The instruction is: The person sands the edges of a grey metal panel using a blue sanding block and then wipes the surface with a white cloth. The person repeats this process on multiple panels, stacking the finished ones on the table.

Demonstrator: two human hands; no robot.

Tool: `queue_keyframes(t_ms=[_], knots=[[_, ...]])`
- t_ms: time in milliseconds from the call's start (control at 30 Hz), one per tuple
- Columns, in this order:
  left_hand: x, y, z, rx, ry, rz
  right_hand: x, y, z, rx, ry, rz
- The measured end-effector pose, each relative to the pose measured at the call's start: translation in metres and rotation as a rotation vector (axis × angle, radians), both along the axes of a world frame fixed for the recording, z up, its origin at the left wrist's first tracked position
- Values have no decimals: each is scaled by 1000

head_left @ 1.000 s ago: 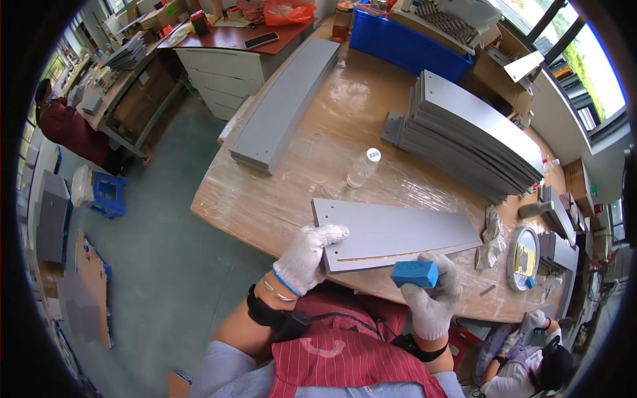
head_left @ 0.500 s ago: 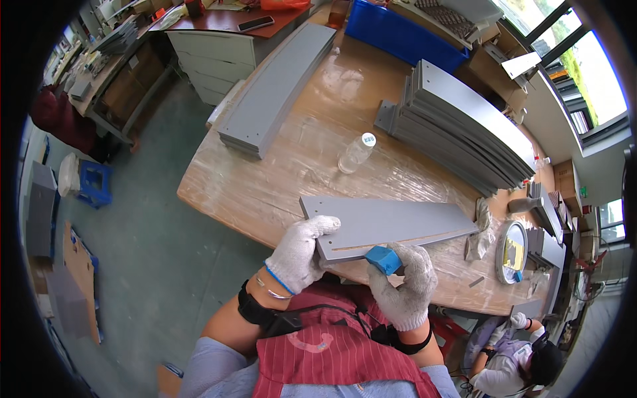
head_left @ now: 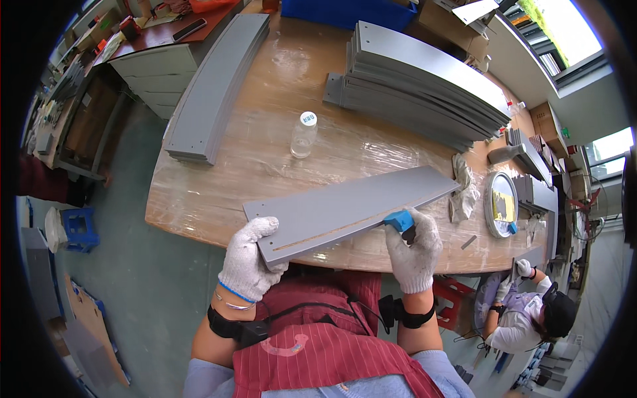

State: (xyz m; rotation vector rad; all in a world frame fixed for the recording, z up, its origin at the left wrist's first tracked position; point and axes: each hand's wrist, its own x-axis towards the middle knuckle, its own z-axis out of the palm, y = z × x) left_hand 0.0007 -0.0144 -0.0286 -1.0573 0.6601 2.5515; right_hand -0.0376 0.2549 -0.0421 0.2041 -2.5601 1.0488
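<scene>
A long grey panel with small holes at its left end and a narrow brown groove along its near side lies tilted in front of me, over the table's near edge. My left hand, in a white knit glove, grips its left end, thumb on top and fingers beneath. My right hand, gloved too, pinches a small blue block against the panel's near long edge, right of the middle. The underside of the panel is hidden.
A film-covered table carries a clear bottle with a white cap, a left stack of grey panels, a taller right stack, a crumpled cloth and a round white lid. A co-worker sits at right.
My right hand has slid the blue block along the panel's near edge, away from my left hand. The view has shifted, so the table's things appear further left and mostly higher.
</scene>
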Motion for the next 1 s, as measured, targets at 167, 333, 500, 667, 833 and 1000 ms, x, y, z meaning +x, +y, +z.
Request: queue_keyframes(t_ms=[167, 333, 500, 667, 833, 1000], knots=[[-5, 3, 7, -40, -78, 50, 4, -24, 18, -89, 49, 114], [-6, 0, 3, -107, -69, 18, 6, -63, 25, -143, 54, 469], [-4, -9, -13, -85, -54, 5, -24, 15, -19, 12, 52, -42], [-6, -7, -19, -163, -106, 19, -48, 56, -39, -125, 83, -202], [-4, -14, -28, -249, -130, 4, -25, -3, -11, -79, 96, 194], [-1, -21, -33, -219, -114, 18, -49, 47, -35, -31, 77, -29]])
